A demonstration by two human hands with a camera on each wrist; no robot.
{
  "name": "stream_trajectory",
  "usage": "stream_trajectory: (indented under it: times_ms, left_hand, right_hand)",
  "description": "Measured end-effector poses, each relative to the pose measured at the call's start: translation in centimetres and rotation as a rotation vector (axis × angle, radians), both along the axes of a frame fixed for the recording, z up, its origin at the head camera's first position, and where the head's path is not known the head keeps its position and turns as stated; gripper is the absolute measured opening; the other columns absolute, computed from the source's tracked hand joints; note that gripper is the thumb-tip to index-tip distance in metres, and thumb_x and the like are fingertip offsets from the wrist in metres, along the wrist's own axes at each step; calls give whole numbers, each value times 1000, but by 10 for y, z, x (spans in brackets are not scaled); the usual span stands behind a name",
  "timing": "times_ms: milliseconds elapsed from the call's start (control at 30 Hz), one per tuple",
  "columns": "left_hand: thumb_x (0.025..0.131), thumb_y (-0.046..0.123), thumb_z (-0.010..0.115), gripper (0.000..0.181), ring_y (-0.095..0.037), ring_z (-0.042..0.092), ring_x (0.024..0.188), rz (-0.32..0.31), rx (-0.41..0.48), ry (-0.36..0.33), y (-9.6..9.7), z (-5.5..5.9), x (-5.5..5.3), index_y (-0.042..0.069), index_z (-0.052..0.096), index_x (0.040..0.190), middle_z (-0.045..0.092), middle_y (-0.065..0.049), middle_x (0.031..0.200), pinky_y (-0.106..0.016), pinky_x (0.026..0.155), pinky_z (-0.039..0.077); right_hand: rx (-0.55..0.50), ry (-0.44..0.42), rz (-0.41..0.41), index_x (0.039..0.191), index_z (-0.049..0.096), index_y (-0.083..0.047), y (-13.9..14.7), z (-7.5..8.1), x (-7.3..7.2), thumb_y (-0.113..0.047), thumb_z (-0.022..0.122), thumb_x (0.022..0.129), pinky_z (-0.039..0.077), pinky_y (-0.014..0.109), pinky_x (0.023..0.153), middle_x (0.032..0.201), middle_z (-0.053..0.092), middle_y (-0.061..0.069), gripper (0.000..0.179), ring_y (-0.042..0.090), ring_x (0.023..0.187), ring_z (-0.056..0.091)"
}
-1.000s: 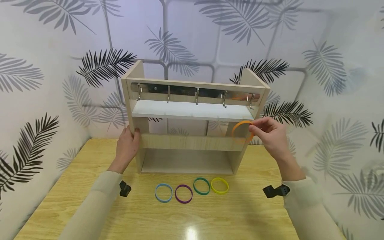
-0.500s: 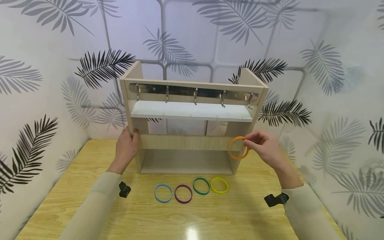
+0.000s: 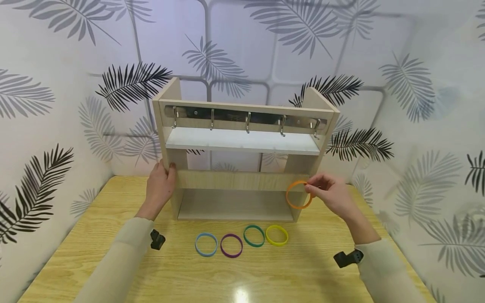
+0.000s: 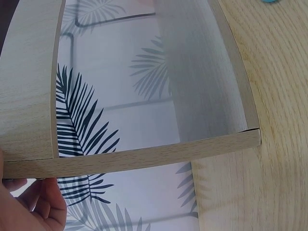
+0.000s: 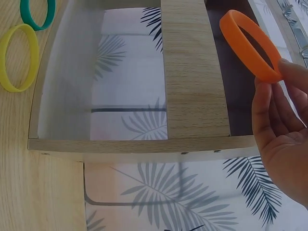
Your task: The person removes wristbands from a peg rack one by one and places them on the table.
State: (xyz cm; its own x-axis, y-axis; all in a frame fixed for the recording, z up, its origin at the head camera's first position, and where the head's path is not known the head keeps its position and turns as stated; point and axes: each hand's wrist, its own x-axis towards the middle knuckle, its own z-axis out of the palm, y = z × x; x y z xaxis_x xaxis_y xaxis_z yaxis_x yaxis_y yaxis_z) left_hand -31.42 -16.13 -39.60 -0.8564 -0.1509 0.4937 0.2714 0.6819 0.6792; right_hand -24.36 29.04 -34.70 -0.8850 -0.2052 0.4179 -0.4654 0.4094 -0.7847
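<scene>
Between thumb and fingers, my right hand (image 3: pixel 330 194) pinches an orange silicone wristband (image 5: pixel 251 45). In the head view the band hangs in front of the right side of a small wooden shelf (image 3: pixel 242 181). On the shelf's left side panel, my left hand (image 3: pixel 161 185) grips the edge, its fingers partly hidden behind the panel. Along the shelf's top front runs a metal rail with several hooks (image 3: pixel 248 123). A light blue wristband (image 3: pixel 206 255), a purple wristband (image 3: pixel 231 256), a green wristband (image 3: pixel 254 245) and a yellow wristband (image 3: pixel 277 244) lie on the table before the shelf.
The wood-grain table (image 3: pixel 242 280) holds the shelf near its back. Behind it rises a leaf-patterned wall (image 3: pixel 242 50), which also closes in at both sides. A white shelf board (image 3: pixel 242 139) sits below the hook rail.
My right hand has come down from near the right-end hook with the orange wristband, moving slightly left. The left hand stays on the side panel, and the other wristbands have not moved.
</scene>
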Motion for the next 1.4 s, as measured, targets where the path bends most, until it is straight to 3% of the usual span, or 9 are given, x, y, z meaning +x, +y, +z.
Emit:
stream_trajectory:
  times_ms: [200, 300, 433, 567, 733, 867, 1100, 1400]
  left_hand:
    - [101, 32, 32, 50, -41, 55, 85, -4, 11, -18, 0, -3, 2, -9, 47, 125, 54, -26, 99, -53, 71, 44]
    - [101, 32, 32, 50, -39, 54, 83, -3, 18, -30, 0, -5, 2, -9, 47, 125, 53, -25, 99, -52, 70, 44]
    - [101, 32, 31, 50, -39, 54, 83, -1, 34, -42, -1, -9, 3, -9, 47, 124, 54, -25, 99, -52, 70, 44]
    - [101, 31, 31, 49, -39, 55, 85, -2, 25, -19, 0, -11, 2, -9, 47, 124, 54, -26, 100, -52, 70, 44]
    - [101, 29, 32, 47, -40, 55, 82, -7, 1, 54, 1, -4, -2, -11, 49, 119, 55, -27, 97, -53, 67, 44]
    - [100, 28, 33, 47, -41, 55, 83, -13, -2, 71, 2, 3, -3, -12, 49, 118, 55, -28, 97, -54, 67, 45]
    - [101, 29, 32, 49, -41, 55, 83, -28, -6, 61, 1, 6, -4, -13, 47, 121, 54, -28, 99, -53, 68, 45]
    - [101, 31, 30, 52, -41, 55, 86, -34, 13, 7, -1, -1, -3, -12, 46, 125, 54, -28, 102, -54, 69, 45]
  right_hand:
    - [1, -29, 21, 94, 64, 5, -1, -8, -1, -2, 67, 86, 48, 25, 57, 80, 65, 18, 11, 15, 64, 59]
    - [40, -55, 22, 93, 63, 7, -9, -2, 7, 0, 65, 87, 48, 24, 57, 80, 64, 21, 9, 17, 64, 59]
    - [91, -103, 17, 93, 63, 5, -12, -8, 8, -4, 66, 88, 49, 26, 58, 80, 64, 17, 11, 18, 66, 59]
    - [79, -108, 29, 93, 64, 2, -6, -20, -1, -9, 67, 88, 50, 27, 58, 80, 65, 13, 13, 17, 66, 60]
    - [47, -51, 32, 91, 64, 4, -7, -18, -7, -6, 67, 87, 49, 27, 57, 77, 64, 14, 11, 17, 63, 59]
    - [49, -57, 28, 92, 63, 3, -8, -15, -9, -6, 67, 87, 50, 27, 58, 78, 64, 14, 11, 16, 64, 59]
    - [108, -107, 15, 93, 64, 3, -4, -20, -11, -10, 67, 88, 50, 28, 60, 80, 66, 13, 14, 18, 67, 61]
    - [129, -166, 23, 94, 64, 3, 4, -32, -16, -13, 66, 89, 50, 29, 60, 80, 65, 13, 17, 20, 67, 61]
